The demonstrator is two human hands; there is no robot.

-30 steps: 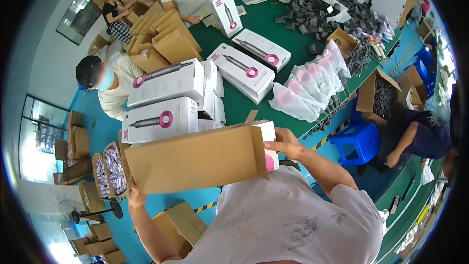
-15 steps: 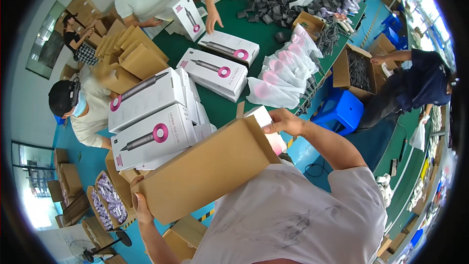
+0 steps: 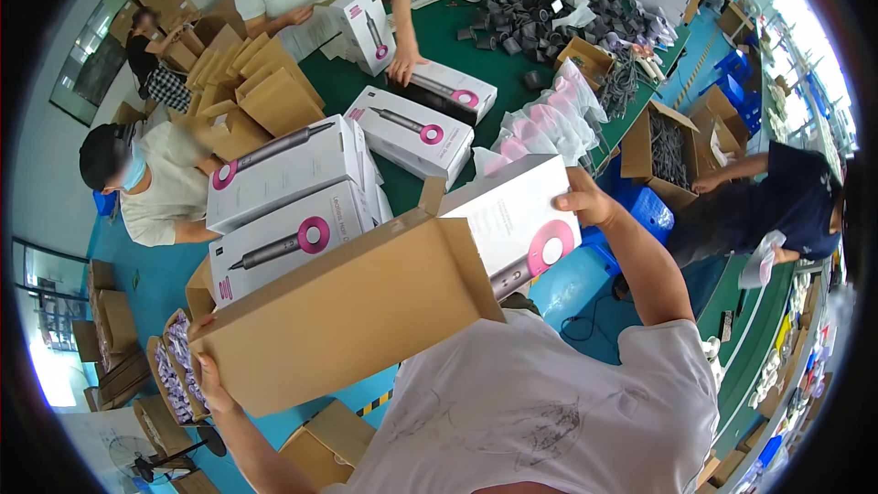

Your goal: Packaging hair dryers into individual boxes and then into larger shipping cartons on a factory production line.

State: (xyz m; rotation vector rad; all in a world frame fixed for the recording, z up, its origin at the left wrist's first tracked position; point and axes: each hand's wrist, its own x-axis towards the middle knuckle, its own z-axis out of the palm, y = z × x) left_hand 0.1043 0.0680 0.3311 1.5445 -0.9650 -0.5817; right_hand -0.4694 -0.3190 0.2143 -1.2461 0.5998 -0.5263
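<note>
A long brown cardboard box (image 3: 347,311) is tilted in front of my chest, its flapped end toward the right. My left hand (image 3: 212,380) is closed on its lower left end, with the thumb on the near face. A white hair dryer box (image 3: 517,215) with a pink ring picture sticks partway out of the open end; its other part is hidden inside the carton. My right hand (image 3: 585,198) grips its outer edge. Just beyond the carton, several similar white boxes (image 3: 279,169) are stacked. Two more lie flat (image 3: 412,133) on the green table (image 3: 430,46).
Bagged pink-and-white parts (image 3: 544,123) and a heap of dark grey pieces (image 3: 540,23) cover the table's right side. A co-worker's hand (image 3: 405,59) touches a white box. An open carton of cables (image 3: 670,151) stands right, near another worker. Open cartons (image 3: 325,444) sit below.
Much more of the white box now shows outside the carton. My right hand has moved right and slightly up with it, while my left hand and the carton have shifted left.
</note>
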